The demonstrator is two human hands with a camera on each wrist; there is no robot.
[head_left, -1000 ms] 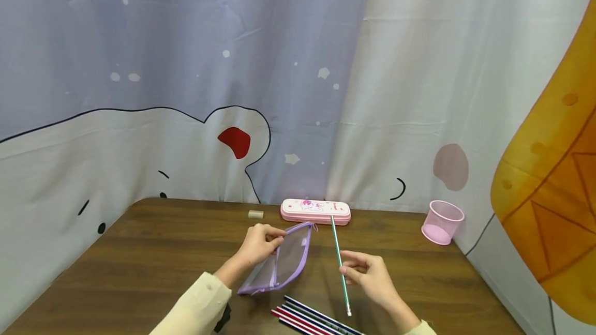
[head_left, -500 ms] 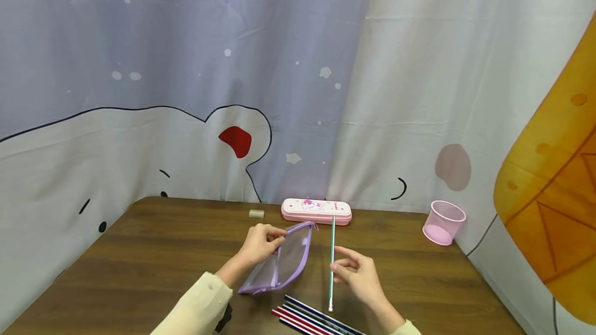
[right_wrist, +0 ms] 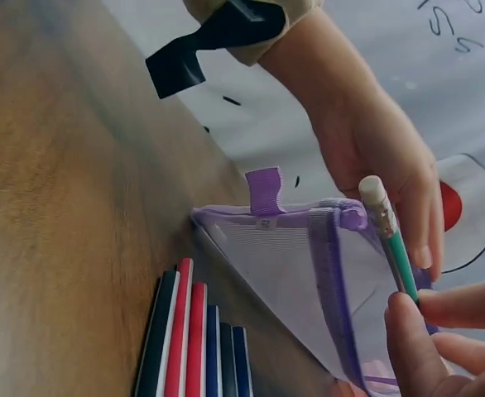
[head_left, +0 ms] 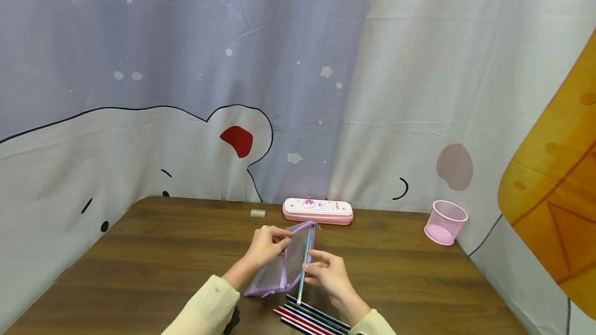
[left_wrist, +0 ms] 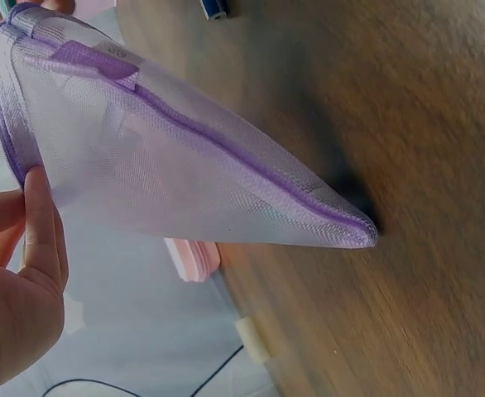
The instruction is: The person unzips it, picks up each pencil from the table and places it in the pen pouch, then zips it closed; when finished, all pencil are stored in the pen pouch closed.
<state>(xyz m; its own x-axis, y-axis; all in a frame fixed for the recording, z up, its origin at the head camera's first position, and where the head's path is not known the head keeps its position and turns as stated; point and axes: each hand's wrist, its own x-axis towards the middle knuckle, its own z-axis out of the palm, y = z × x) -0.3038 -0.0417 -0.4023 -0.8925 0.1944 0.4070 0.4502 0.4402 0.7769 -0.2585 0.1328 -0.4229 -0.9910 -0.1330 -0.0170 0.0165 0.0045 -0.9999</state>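
A purple mesh zip pouch [head_left: 274,274] is pinched at its upper edge by my left hand [head_left: 266,246], which tilts it up off the table. Its mouth gapes open toward the right, as the right wrist view shows. Between thumb and fingers my right hand [head_left: 328,276] pinches a green pencil [right_wrist: 399,258] with a white eraser at its near end. That pencil lies against the pouch's opening, its far part over or within the mouth; how deep it reaches I cannot tell. Below both hands several dark and red pencils [head_left: 307,319] lie side by side on the table.
At the back of the brown table [head_left: 177,252] lies a pink pencil case [head_left: 318,212], with a small beige eraser [head_left: 258,213] to its left. A pink translucent cup [head_left: 445,223] stands near the right edge. A printed curtain [head_left: 279,66] hangs behind.
My right hand has moved left with the green pencil, from apart from the pouch to its opening. My left hand keeps hold of the pouch in nearly the same place.
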